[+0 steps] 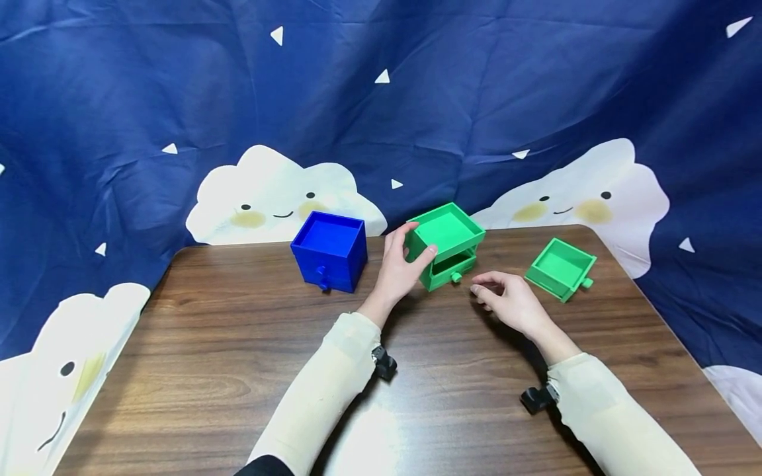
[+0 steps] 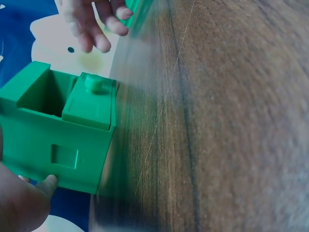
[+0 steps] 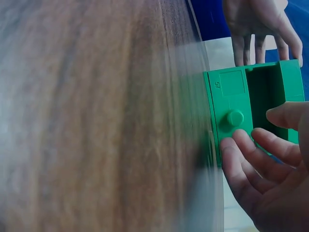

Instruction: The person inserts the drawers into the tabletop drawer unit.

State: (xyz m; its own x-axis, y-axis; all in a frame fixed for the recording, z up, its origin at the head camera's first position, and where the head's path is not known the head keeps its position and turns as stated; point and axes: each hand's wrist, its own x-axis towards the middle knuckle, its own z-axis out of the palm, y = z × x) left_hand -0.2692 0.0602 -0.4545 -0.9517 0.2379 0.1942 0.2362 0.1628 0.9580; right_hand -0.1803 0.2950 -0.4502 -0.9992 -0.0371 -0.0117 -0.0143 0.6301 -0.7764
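A small green cabinet point(image 1: 449, 231) stands at the table's back edge, with a tray-like top. Its upper slot gapes open, while a lower drawer with a round knob point(image 3: 235, 118) sits in place. My left hand point(image 1: 400, 261) holds the cabinet's left side, thumb by the front corner and fingers along the side; some fingertips are hidden. To the front right of the cabinet, my right hand point(image 1: 510, 301) hovers with fingers loosely bent and nothing in them. A loose green drawer point(image 1: 559, 266) with a knob lies on the table beyond it, to the right.
A blue cabinet point(image 1: 330, 248) of similar shape, its knob facing forward, stands left of the green one. Behind the wooden table point(image 1: 250, 370) hangs a dark blue cloth point(image 1: 381, 119) printed with clouds. Both wrists carry small black cameras.
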